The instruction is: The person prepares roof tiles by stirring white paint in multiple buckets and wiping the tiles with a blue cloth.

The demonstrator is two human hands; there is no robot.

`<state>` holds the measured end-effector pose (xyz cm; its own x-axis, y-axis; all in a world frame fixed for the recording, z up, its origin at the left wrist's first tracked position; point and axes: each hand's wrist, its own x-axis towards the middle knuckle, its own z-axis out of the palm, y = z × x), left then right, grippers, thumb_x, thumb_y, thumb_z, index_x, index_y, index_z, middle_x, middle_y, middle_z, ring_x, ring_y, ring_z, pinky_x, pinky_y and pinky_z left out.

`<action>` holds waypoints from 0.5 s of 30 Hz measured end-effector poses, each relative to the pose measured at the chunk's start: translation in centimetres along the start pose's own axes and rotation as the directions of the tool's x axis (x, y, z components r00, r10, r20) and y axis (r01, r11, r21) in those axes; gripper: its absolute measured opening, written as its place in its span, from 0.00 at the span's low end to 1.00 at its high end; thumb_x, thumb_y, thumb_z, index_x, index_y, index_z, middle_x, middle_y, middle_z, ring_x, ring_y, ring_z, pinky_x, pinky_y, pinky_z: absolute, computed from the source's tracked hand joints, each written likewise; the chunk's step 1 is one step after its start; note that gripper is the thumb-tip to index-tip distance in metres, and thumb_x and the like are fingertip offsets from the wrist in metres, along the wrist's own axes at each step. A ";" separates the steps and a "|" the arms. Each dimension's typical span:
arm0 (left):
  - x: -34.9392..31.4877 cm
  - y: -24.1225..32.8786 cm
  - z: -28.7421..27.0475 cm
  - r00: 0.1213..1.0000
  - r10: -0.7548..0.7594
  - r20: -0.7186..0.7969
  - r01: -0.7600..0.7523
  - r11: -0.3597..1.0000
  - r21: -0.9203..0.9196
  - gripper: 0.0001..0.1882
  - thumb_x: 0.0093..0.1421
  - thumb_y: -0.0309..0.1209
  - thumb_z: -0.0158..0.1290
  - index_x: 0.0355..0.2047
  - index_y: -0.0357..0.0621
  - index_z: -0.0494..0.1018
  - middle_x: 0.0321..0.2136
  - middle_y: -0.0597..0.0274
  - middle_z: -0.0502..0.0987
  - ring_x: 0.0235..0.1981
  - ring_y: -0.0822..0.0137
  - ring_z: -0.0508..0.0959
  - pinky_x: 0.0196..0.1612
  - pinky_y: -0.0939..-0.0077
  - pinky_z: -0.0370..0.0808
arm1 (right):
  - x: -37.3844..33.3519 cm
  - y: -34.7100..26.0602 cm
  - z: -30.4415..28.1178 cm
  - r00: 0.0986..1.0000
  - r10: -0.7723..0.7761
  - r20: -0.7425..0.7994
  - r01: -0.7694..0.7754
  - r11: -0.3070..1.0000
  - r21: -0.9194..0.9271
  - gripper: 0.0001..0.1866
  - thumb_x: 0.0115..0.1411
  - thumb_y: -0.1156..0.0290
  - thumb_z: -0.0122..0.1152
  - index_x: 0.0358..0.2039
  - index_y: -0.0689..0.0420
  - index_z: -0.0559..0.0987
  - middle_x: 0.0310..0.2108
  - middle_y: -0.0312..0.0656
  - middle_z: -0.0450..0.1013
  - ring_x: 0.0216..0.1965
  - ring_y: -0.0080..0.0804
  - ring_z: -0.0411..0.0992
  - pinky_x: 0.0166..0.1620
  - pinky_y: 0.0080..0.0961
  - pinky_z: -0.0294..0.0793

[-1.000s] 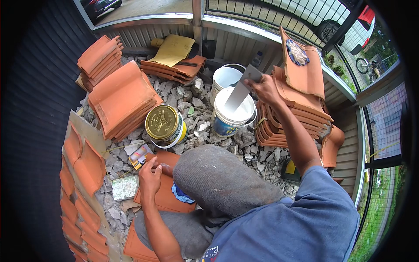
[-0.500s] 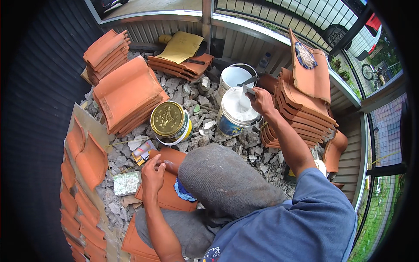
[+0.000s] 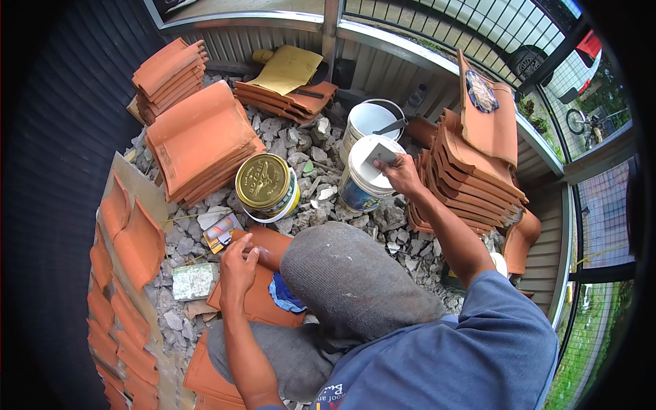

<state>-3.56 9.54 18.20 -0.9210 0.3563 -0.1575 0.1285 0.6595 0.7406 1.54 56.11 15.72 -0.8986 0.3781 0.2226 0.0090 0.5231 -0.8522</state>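
Observation:
My right hand (image 3: 402,175) grips a flat grey putty knife (image 3: 380,154) over the mouth of a bucket (image 3: 358,193) holding white paste. The blade now lies nearly flat to my view, and its handle is hidden in my fingers. My left hand (image 3: 238,268) hovers with loosely curled, parted fingers beside my bent knee, and nothing shows in it. Below it are a curved terracotta tile (image 3: 272,244), a flatter tile (image 3: 257,298) and a crumpled blue cloth (image 3: 285,295).
A second white bucket (image 3: 354,130) stands behind, a dark tool across its rim. Left of it sits a gold-lidded can (image 3: 263,182). Tile stacks (image 3: 198,137) rise on the left and right (image 3: 471,178) over broken rubble (image 3: 298,160). Metal fencing (image 3: 437,27) borders the far side.
The putty knife has turned and come up from the paste, its blade now broad side to my view. My left hand has barely shifted.

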 end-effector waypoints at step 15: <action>0.2 -0.1 0.3 1.000 -0.008 0.009 0.008 1.000 0.007 0.23 0.64 0.25 0.59 0.59 0.34 0.77 0.46 0.43 0.83 0.43 0.53 0.86 0.48 0.63 0.82 | 2.0 -0.1 -4.4 0.996 0.060 0.061 -0.032 0.923 -0.383 0.13 0.59 0.73 0.70 0.41 0.69 0.85 0.32 0.60 0.82 0.30 0.51 0.82 0.38 0.39 0.79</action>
<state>-3.68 9.70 17.89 -0.9186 0.3572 -0.1690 0.1241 0.6667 0.7349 1.63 60.19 18.31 -0.9217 0.3612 0.1415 0.2053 0.7636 -0.6122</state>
